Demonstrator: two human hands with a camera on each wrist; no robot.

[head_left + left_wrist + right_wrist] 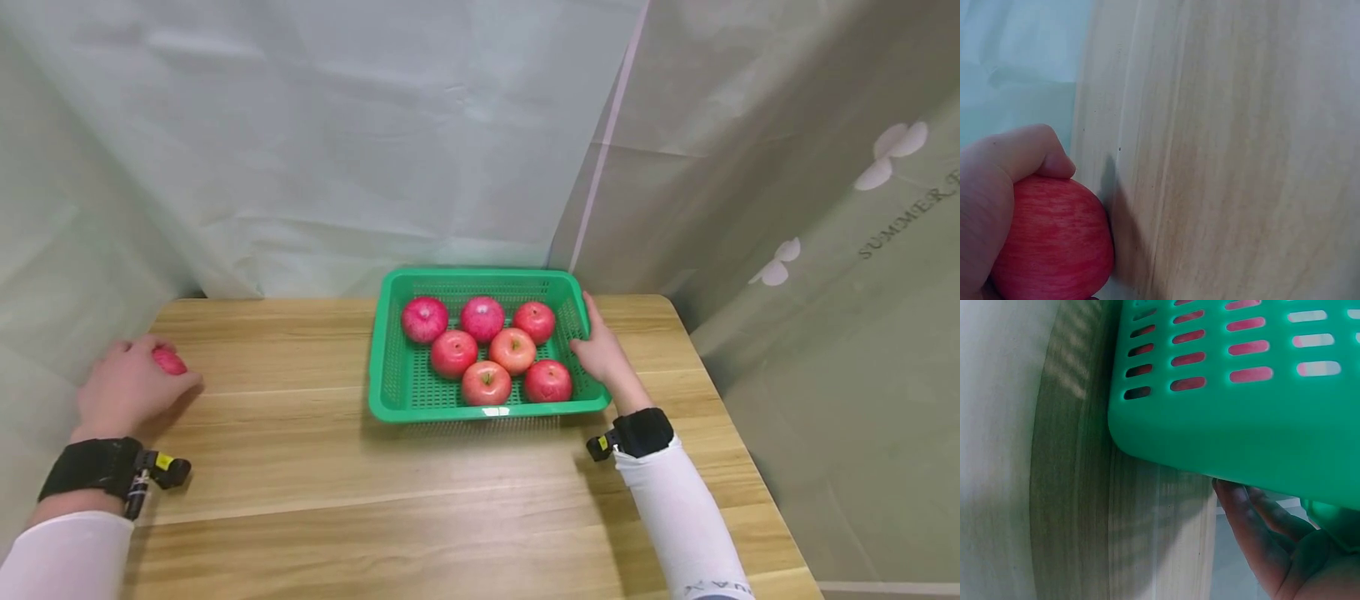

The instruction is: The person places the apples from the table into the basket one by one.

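At the table's left edge my left hand (127,387) grips a red apple (168,361), its fingers curled round the fruit. In the left wrist view this apple (1057,240) has a streaked red skin, and the hand covers part of it. My right hand (606,354) holds the right side of a green plastic basket (380,350), thumb over the rim. Several red apples lie inside, among them a darker pinkish-red apple (424,319) and a paler apple (486,383). From the right wrist view, fingers (1254,531) touch the slotted basket wall (1222,437).
The basket stands on a light wooden table (390,517), near its back edge. Behind it hangs a pale sheet (360,150); a greyish curtain (840,350) with printed petals and lettering hangs on the right. Bare wood separates the left hand from the basket.
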